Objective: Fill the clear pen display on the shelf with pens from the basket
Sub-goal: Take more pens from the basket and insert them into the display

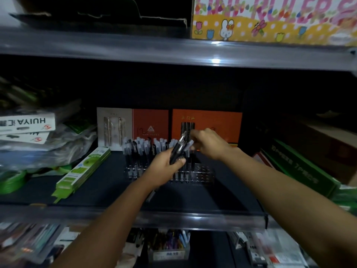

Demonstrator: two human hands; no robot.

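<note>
The clear pen display (pixel 202 174) stands on the dark middle shelf (pixel 108 188). Several black pens with clear caps (pixel 139 149) fill its left and middle slots; its right slots show bare holes. My left hand (pixel 164 169) grips a bundle of black pens (pixel 179 148) just above the display's middle. My right hand (pixel 207 142) reaches in from the right and pinches the top of one pen in that bundle. One loose pen (pixel 151 195) lies on the shelf under my left wrist. The basket is out of view.
Orange and beige pen boxes (pixel 208 126) stand behind the display. Green flat packs (pixel 83 169) lie to the left, below white HUIYA boxes (pixel 27 122). Dark green boxes (pixel 297 167) sit on the right. A colourful ruler box (pixel 270 18) rests on the upper shelf. Stationery fills the lower shelf.
</note>
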